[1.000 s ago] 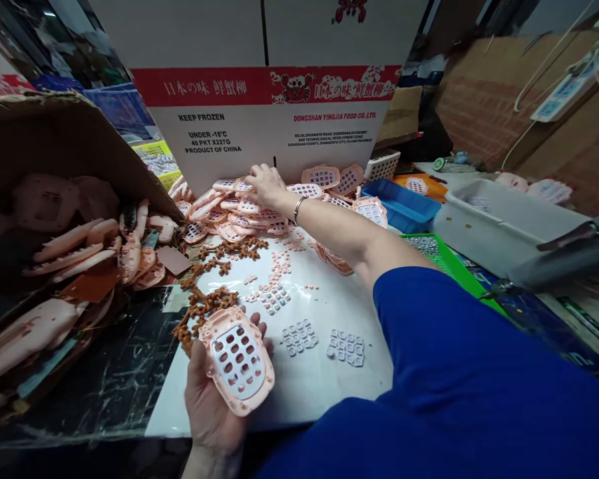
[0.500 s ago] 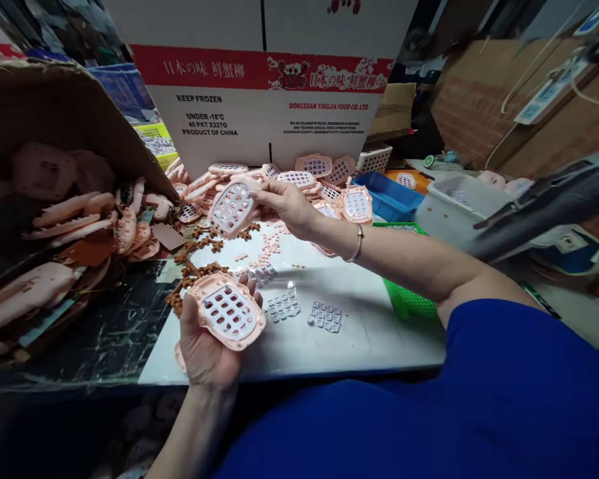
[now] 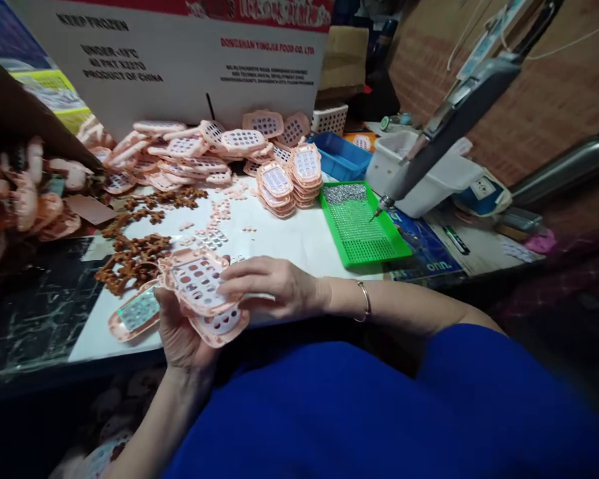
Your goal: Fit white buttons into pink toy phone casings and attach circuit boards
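Observation:
My left hand (image 3: 184, 339) grips a pink plastic shell (image 3: 219, 326) from below, low at the left of the white work surface. A second pink shell with a white grid of holes (image 3: 197, 283) lies over it, slightly offset. My right hand (image 3: 269, 286) is closed on the right edge of this upper shell, fingers across its face. Another pink shell with a greenish grid (image 3: 137, 313) rests on the surface beside my left hand. Brown plastic pieces (image 3: 140, 256) and small pink pieces (image 3: 219, 213) lie beyond the hands.
A pile of pink shells (image 3: 180, 153) lines the foot of the white carton (image 3: 190, 60). Shells are stacked (image 3: 275, 186) near a green tray of tiny metal parts (image 3: 347, 193). A screwdriver-like tool (image 3: 429, 133) hangs above the tray. Blue (image 3: 342, 159) and white bins stand behind.
The view has swung right and down. My right hand has brought its shell down onto the one in my left hand. The green tray now shows fully.

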Demonstrator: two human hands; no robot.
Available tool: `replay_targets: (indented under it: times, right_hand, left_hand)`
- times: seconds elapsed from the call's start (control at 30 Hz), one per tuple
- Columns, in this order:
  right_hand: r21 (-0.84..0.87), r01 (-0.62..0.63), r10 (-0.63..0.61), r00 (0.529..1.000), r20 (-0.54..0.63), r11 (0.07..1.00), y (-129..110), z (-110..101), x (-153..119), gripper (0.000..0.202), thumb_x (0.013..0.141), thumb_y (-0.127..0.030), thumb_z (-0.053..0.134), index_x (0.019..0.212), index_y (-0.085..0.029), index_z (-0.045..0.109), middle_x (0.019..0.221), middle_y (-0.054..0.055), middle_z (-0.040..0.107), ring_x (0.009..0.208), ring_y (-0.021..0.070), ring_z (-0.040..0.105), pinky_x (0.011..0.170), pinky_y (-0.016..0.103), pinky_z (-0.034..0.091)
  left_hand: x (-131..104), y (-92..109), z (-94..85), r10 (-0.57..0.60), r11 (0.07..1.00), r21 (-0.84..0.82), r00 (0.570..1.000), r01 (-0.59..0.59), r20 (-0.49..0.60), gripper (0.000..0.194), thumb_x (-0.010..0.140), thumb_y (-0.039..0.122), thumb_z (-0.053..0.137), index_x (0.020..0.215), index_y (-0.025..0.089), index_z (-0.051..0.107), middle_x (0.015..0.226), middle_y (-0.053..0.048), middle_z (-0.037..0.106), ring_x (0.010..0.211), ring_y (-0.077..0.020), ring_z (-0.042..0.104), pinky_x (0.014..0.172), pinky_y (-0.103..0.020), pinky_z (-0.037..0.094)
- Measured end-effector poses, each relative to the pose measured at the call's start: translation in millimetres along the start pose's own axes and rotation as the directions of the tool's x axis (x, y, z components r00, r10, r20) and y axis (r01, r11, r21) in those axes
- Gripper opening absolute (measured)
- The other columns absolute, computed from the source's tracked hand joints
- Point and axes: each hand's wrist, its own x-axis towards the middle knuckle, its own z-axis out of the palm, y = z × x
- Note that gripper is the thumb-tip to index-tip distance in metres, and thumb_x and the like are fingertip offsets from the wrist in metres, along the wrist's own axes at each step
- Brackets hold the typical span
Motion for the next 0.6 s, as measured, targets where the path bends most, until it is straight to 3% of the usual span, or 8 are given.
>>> replay_targets:
  times: [0.07,0.2,0.27,0.43,0.53,0.6]
  right_hand:
    - [-0.04,-0.002,0.002,1.0,0.002,0.999,-5.5,-6.3,-18.4,0.025,0.093,-0.021,0.048,0.114,-0.012,0.059,0.123,0.015,0.06,0.119,0.0146,0.055,0.101,0.027,0.046]
    - [-0.206,-0.26,0.231,0.961,-0.154,0.943,2.4,-30.0,-45.8,0.023,0.096,-0.02,0.042,0.109,-0.015,0.061,0.104,0.01,0.068,0.098,0.0134,0.062,0.087,0.029,0.051]
    - [-0.368,-0.309,0.296,0.951,-0.093,0.877,10.5,-34.8,-53.1,0.024,0.096,-0.023,0.042,0.101,-0.013,0.063,0.097,0.01,0.068,0.092,0.0155,0.062,0.084,0.031,0.05]
    - [-0.677,-0.172,0.393,0.9,0.187,0.715,20.6,-19.2,-50.1,0.035,0.086,-0.039,0.061,0.102,-0.008,0.064,0.105,0.015,0.066,0.095,0.0245,0.059,0.082,0.038,0.05]
    - [-0.718,-0.15,0.435,0.871,0.229,0.68,22.1,-12.9,-44.8,0.023,0.089,-0.027,0.058,0.1,-0.008,0.064,0.104,0.015,0.067,0.095,0.0234,0.06,0.084,0.037,0.049]
    - [-0.692,-0.214,0.454,0.872,0.183,0.69,22.6,-14.0,-43.2,0.019,0.092,-0.02,0.049,0.092,-0.009,0.065,0.097,0.014,0.069,0.089,0.0204,0.062,0.083,0.035,0.049]
  left_hand:
    - [-7.1,-3.1,-13.8,-0.058,0.998,0.008,0.997,0.058,0.051,0.056,0.088,0.059,0.046,0.136,0.031,0.048,0.109,-0.005,0.072,0.094,-0.0247,0.07,0.091,-0.042,0.052]
    - [-16.9,-4.8,-31.7,-0.065,0.994,0.089,0.993,0.056,0.096,0.071,0.081,0.062,0.055,0.142,0.028,0.041,0.113,-0.009,0.07,0.095,-0.0246,0.069,0.081,-0.035,0.057]
    - [-19.0,-5.4,-32.1,-0.035,0.993,0.113,0.997,0.027,0.072,0.074,0.081,0.063,0.055,0.143,0.027,0.039,0.114,-0.008,0.07,0.093,-0.0226,0.069,0.078,-0.031,0.057]
    - [-16.4,-7.8,-26.2,0.0,0.99,0.141,1.0,0.0,0.001,0.062,0.084,0.06,0.052,0.138,0.031,0.046,0.12,-0.004,0.068,0.09,-0.0224,0.07,0.078,-0.032,0.058]
    - [-13.5,-7.1,-25.7,0.006,0.99,0.141,1.0,-0.005,-0.008,0.059,0.083,0.057,0.054,0.136,0.032,0.049,0.119,-0.006,0.069,0.088,-0.024,0.071,0.075,-0.034,0.059]
    - [-12.2,-6.1,-24.8,0.023,0.992,0.128,0.999,-0.018,-0.036,0.057,0.083,0.053,0.055,0.136,0.033,0.049,0.122,-0.005,0.067,0.095,-0.0246,0.069,0.083,-0.037,0.057]
